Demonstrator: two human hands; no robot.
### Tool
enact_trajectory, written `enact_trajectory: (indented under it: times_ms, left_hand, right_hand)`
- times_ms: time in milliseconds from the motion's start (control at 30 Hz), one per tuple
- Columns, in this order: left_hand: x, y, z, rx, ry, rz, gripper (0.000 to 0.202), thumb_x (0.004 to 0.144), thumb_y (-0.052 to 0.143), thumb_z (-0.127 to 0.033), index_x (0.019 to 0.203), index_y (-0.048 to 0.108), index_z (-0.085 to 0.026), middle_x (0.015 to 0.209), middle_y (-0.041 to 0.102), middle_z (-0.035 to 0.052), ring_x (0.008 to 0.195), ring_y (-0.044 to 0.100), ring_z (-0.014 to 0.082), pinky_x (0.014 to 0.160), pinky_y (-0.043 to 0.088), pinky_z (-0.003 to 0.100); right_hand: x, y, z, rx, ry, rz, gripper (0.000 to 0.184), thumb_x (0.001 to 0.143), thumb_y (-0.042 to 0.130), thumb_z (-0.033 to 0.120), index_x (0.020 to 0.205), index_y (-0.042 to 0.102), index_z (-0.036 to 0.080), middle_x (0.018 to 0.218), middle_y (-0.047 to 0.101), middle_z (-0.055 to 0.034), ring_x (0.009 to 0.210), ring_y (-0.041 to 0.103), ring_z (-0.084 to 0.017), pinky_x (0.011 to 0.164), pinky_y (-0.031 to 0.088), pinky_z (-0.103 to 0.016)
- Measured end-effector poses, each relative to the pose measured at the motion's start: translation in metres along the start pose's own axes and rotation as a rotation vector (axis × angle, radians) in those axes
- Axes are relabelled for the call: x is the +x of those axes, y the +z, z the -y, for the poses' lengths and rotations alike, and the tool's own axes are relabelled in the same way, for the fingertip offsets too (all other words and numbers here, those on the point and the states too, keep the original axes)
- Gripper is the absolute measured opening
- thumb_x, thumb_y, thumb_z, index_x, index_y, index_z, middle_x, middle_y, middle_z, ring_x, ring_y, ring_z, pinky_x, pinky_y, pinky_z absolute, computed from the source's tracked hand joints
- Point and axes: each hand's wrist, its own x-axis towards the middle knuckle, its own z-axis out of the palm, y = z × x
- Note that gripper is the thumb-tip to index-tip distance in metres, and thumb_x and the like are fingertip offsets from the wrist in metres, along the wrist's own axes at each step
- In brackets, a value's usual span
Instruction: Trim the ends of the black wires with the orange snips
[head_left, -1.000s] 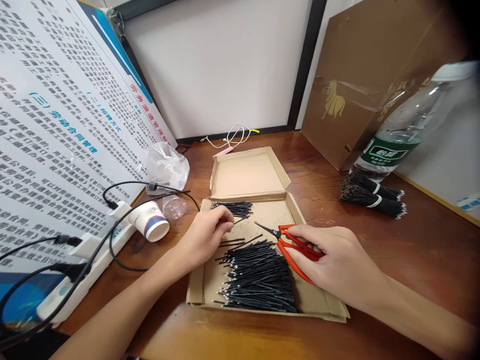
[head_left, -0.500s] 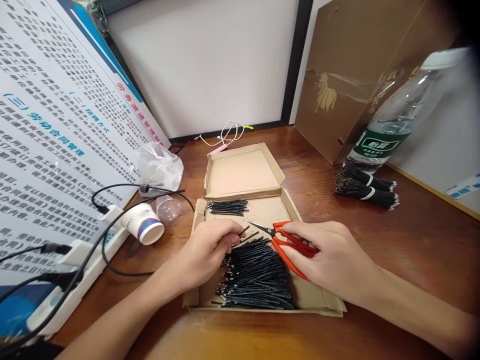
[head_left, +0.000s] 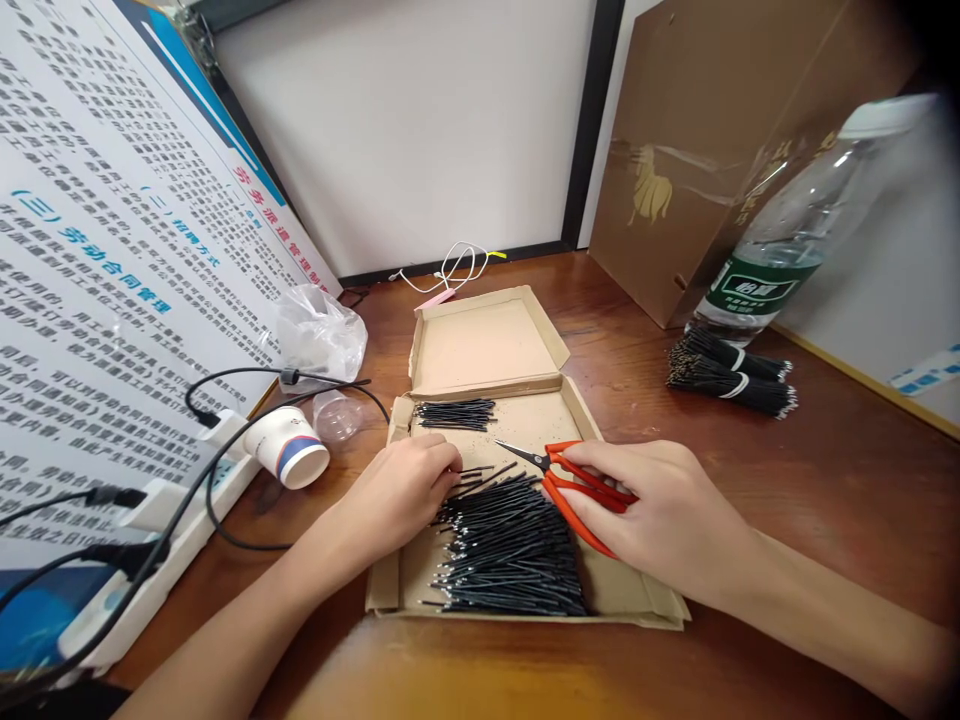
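Picking one strand out of a heap like this goes best with a light, narrow pinch. The left hand (head_left: pixel 401 490), just left of centre in the frame, has its fingertips drawn close together at the near ends of the topmost loose wires (head_left: pixel 510 550). Whether a strand is actually caught between them cannot be told, since the knuckles hide the pads. The heap lies in the lower half of the open cardboard box (head_left: pixel 637 595) at the centre of the frame. Its pale stripped tips point left, toward that hand.

I would lift by the tip end only and draw the strand sideways. That way its neighbours stay lying parallel and are not dragged out of the box.

The right hand (head_left: pixel 660 515), right of centre, has its grip closed around the red handles of the scissors (head_left: pixel 577 480). The blades look shut and point up and left, just over the top edge of the heap. Holding those points clear of the left fingertips seems the chief care. The blades should meet the wire squarely, not at a slant.

A short bunch (head_left: pixel 456 413) already lies across the box's upper edge, and matching its direction would keep things tidy. Tied bundles (head_left: pixel 727 375) rest on the table (head_left: pixel 825 480) at the right, well apart.
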Motion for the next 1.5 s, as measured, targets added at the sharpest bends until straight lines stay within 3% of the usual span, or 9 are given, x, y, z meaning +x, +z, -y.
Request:
enact_trajectory:
  times_ms: [367, 667, 1033, 1500]
  left_hand:
    - [-0.002, 0.007, -0.003, 0.203, -0.062, 0.035, 0.013, 0.089, 0.045, -0.009, 0.081, 0.054, -0.014, 0.085, 0.058, 0.0073, 0.078, 0.054, 0.0216, 0.065, 0.042, 0.033]
    - [0.024, 0.008, 0.014, 0.301, -0.016, -0.110, 0.015, 0.087, 0.043, -0.005, 0.081, 0.053, -0.014, 0.087, 0.058, 0.0090, 0.085, 0.051, 0.0242, 0.074, 0.041, 0.035]
    - [0.040, 0.009, 0.023, 0.303, 0.018, -0.143, 0.018, 0.092, 0.038, -0.009, 0.089, 0.055, -0.015, 0.084, 0.062, 0.0080, 0.080, 0.052, 0.0230, 0.069, 0.039, 0.034]
    - [0.037, 0.001, 0.022, 0.279, 0.088, -0.146, 0.021, 0.088, 0.045, -0.005, 0.093, 0.063, -0.015, 0.096, 0.064, 0.0087, 0.093, 0.051, 0.0240, 0.076, 0.040, 0.035]
  right_hand:
    - [0.000, 0.001, -0.001, -0.002, 0.004, 0.009, 0.012, 0.085, 0.059, 0.022, 0.079, 0.068, 0.016, 0.064, 0.069, 0.0007, 0.046, 0.050, -0.009, 0.048, 0.039, -0.023]
    - [0.002, 0.000, 0.000, 0.003, 0.021, 0.007, 0.013, 0.085, 0.059, 0.021, 0.080, 0.070, 0.016, 0.068, 0.072, -0.0010, 0.046, 0.053, -0.009, 0.048, 0.040, -0.023]
    - [0.001, 0.002, -0.001, 0.007, 0.024, -0.002, 0.014, 0.085, 0.059, 0.023, 0.079, 0.069, 0.016, 0.069, 0.072, -0.0019, 0.048, 0.055, -0.010, 0.048, 0.040, -0.023]
    - [0.003, -0.001, 0.003, -0.008, 0.011, 0.011, 0.017, 0.087, 0.055, 0.024, 0.078, 0.068, 0.018, 0.069, 0.072, -0.0025, 0.048, 0.057, -0.010, 0.048, 0.042, -0.023]
